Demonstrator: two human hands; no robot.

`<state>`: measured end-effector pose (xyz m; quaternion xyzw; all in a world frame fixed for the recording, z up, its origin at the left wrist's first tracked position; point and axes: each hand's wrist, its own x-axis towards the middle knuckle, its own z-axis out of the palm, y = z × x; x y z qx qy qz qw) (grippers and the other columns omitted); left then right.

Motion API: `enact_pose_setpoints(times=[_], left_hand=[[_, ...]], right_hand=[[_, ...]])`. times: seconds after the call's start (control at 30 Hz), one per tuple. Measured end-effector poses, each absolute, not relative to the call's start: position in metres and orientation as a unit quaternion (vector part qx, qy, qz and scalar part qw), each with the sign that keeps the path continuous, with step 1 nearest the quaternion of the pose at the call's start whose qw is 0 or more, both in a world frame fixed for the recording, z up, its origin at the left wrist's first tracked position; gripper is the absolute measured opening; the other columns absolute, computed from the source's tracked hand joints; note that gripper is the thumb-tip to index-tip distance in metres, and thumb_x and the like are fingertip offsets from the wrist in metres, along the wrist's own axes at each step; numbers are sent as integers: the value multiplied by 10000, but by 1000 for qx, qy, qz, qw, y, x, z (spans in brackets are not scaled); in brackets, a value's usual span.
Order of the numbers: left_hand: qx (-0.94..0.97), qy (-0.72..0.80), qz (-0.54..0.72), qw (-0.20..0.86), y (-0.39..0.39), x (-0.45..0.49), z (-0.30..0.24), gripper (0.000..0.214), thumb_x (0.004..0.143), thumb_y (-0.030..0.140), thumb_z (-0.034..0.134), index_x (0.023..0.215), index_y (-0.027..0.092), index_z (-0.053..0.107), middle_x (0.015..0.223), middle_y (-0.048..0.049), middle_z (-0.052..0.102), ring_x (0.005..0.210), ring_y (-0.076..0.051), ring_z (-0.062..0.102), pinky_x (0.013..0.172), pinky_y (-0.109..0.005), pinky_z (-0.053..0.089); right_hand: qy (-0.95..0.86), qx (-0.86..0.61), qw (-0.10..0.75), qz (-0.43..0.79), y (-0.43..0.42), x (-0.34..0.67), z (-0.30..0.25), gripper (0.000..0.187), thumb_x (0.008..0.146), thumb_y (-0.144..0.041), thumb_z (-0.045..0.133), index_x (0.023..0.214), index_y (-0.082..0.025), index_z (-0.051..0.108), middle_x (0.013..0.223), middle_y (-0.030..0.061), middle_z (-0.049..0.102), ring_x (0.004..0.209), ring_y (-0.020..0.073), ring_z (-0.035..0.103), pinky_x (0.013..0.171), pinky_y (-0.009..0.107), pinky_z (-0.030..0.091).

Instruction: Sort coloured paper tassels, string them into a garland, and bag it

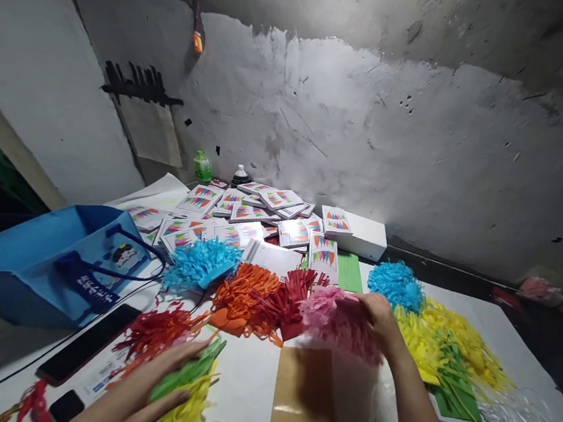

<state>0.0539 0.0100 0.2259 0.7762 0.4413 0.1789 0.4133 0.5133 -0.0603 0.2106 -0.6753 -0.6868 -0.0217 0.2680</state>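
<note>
My right hand [379, 317] clasps the pink tassel [333, 320] while my left hand [141, 394] lies flat and unclenched on the green tassel [191, 371]; I seem mid-gathering, so lifting calls for gentleness.

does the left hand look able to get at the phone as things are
Probably yes. The left hand lies on the green fringe, and the phone lies uncovered just to its left, with only flat paper between them.
</note>
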Motion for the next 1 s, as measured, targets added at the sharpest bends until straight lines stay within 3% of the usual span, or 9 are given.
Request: enact_pose_setpoints(times=[0.13,0.2,0.27,0.37,0.43,0.6,0.77,0.87,1.0], left_hand=[[843,242,268,399,-2,153,276,767,720,423,725,1412,286,426,1498,-67,384,1370,-344,313,1148,-440,218],[863,163,248,410,-15,189,282,708,724,360,714,1378,225,480,1438,-109,457,1311,-352,378,1119,-426,256],[840,165,212,472,-27,207,271,386,827,296,554,1183,176,640,1145,-105,663,1038,-306,580,947,-381,419],[738,255,230,581,-42,205,234,307,867,353,497,967,139,693,911,-81,704,870,-272,610,815,-355,463],[648,300,250,654,-54,193,208,368,858,448,534,991,140,683,965,-88,701,956,-275,599,896,-369,446],[436,339,236,800,-88,155,176,611,841,664,460,1129,159,650,1227,-110,631,1198,-258,514,1096,-412,307],[467,367,213,776,-99,125,181,573,777,668,560,1079,199,693,1307,-85,594,1343,-293,362,1143,-427,223],[488,385,231,749,-100,117,180,534,706,599,688,1070,208,698,1268,-91,617,1312,-315,397,1120,-424,263],[512,362,243,740,-102,115,173,491,716,527,714,1059,176,691,1134,-104,666,1186,-307,500,1049,-407,337]], right_hand=[[-756,-606,230,94,-97,454,292,279,920,-210,445,1086,-271,660,937,-5,685,888,180,581,852,311,399],[-774,-573,226,143,-114,428,303,250,933,-244,461,1055,-282,675,911,-12,684,856,174,587,818,299,424],[-745,-594,283,105,-127,403,289,219,923,-268,501,1050,-262,679,943,14,685,882,189,594,838,320,437],[-583,-685,436,-31,-141,360,243,202,936,-274,489,988,-209,672,942,70,678,891,210,605,829,351,459],[-554,-694,459,11,-148,326,210,197,946,-290,478,962,-212,658,904,66,677,845,198,618,756,320,490],[-566,-710,416,43,-158,258,164,216,929,-308,504,1063,-236,657,973,69,705,897,237,646,798,366,508],[-534,-705,462,61,-169,241,152,221,913,-262,506,1065,-243,665,938,63,710,887,234,650,820,378,502],[-462,-705,519,144,-174,238,153,165,887,-278,545,957,-231,687,911,58,710,854,217,659,782,335,517],[-361,-695,556,279,-172,236,161,134,781,-325,677,820,-197,682,799,35,703,762,203,662,697,282,521]])
